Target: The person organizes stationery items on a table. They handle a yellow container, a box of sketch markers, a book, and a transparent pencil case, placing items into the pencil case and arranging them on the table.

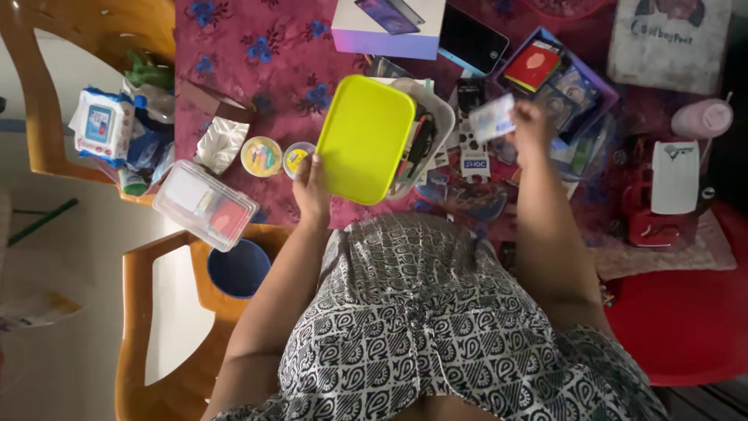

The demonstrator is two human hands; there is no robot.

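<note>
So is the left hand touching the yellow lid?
Touching. The head view shows the left hand gripping the lower left edge of the yellow lid, fingers wrapped on its rim with no gap.

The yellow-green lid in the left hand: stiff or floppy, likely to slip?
The lid keeps a flat shape though the left hand pinches only one corner, so probably stiff and light. Its surface looks smooth and glossy, so it might slip.

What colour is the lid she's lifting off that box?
Bright yellow-green, plain: the lid in the left hand, seen best in the head view.

Soft, even daylight – few shadows, slight blur, edges bowed by the lens.
</note>
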